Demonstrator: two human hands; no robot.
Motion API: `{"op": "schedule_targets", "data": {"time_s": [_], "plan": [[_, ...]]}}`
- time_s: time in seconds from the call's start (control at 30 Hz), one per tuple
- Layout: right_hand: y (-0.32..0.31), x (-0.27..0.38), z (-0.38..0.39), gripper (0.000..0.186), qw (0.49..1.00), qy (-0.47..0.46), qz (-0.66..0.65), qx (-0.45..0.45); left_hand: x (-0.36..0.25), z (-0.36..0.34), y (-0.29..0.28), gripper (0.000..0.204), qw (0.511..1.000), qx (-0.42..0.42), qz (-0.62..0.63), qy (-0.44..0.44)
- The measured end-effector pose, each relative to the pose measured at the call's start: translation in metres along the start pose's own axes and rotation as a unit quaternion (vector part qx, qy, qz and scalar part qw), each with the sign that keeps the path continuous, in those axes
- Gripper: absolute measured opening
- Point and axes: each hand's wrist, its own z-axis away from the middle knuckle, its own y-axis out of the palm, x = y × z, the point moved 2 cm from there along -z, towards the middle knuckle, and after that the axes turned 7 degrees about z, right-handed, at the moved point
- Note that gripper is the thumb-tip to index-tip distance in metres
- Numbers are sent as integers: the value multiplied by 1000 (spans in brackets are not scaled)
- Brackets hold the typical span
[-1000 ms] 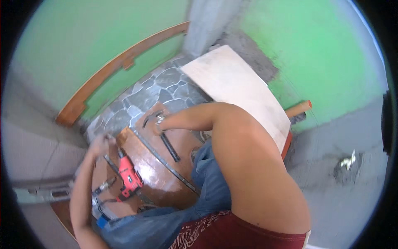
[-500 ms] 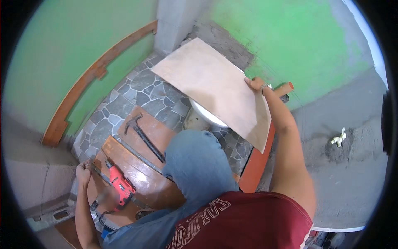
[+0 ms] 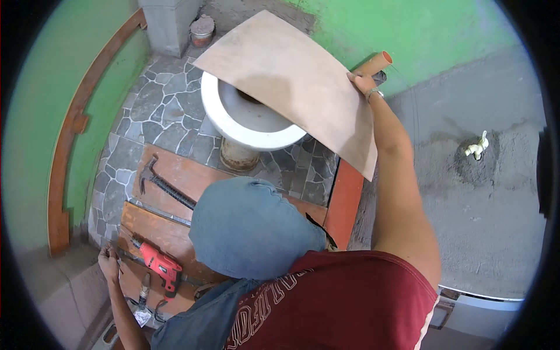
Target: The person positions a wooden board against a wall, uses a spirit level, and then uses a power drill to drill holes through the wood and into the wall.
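My right hand (image 3: 361, 81) grips the right edge of a pale wooden board (image 3: 291, 81), which lies partly over a white toilet bowl (image 3: 254, 140). My left hand (image 3: 109, 259), low at the left, pinches a small thin dark item, too small to name. Beside it a red corded drill (image 3: 158, 262) lies on brown wooden planks (image 3: 133, 217). A claw hammer (image 3: 166, 182) rests on the upper plank, and a narrow hand tool (image 3: 144, 289) lies below the drill. My knee in blue cloth (image 3: 256, 221) covers part of the planks.
Stone-patterned tiles (image 3: 166, 111) surround the bowl. A long notched wooden rail (image 3: 76, 125) lines the left green wall. A small bucket (image 3: 202, 35) stands by the column. An orange pipe (image 3: 373, 63) lies behind the board. A white tap (image 3: 475, 149) projects from the grey right wall.
My right hand moved from near the hammer to the pale board, which has shifted, exposing more of the toilet bowl. My left hand stays near the drill. The view has shifted too.
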Motion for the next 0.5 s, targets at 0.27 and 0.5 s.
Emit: {"op": "schedule_targets", "data": {"time_s": [0.27, 0.5], "plan": [[18, 64, -46, 53, 994, -90, -42, -46, -42, -4, -3, 32, 995, 30, -95, 13], [-18, 165, 9, 68, 971, -219, -57, -71, -37, 5, -8, 30, 994, 15, -100, 35]]}}
